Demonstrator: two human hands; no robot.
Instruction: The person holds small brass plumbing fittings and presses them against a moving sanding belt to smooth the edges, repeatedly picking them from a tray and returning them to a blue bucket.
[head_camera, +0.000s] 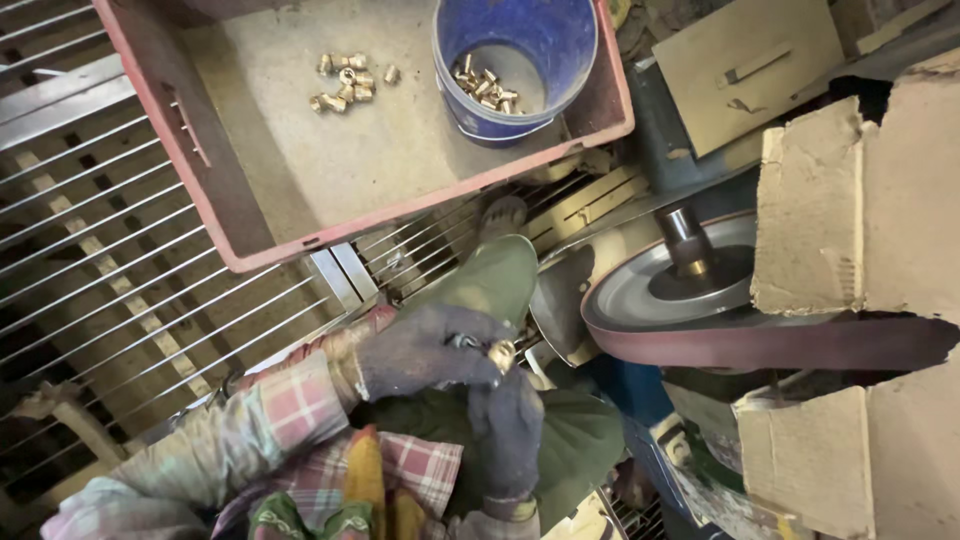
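Both my hands wear dark blue-grey gloves and meet over my green-trousered knee. My left hand (425, 350) pinches a small brass fitting (500, 352) at its fingertips. From below, my right hand (508, 425) reaches up, its fingers touching the same fitting. Just to the right of the hands runs a dark red sanding belt (760, 342) around a grey metal wheel (640, 295). Farther off, several brass fittings (345, 82) lie loose in a red plastic crate (210, 195), and more sit inside a blue bucket (555, 40) standing in the crate.
A metal wire rack (110, 240) spreads under and left of the crate. Cardboard pieces (850, 210) shield the belt machine on the right. A tan metal box (745, 65) sits at the top right. My bare foot (503, 215) rests near the crate's edge.
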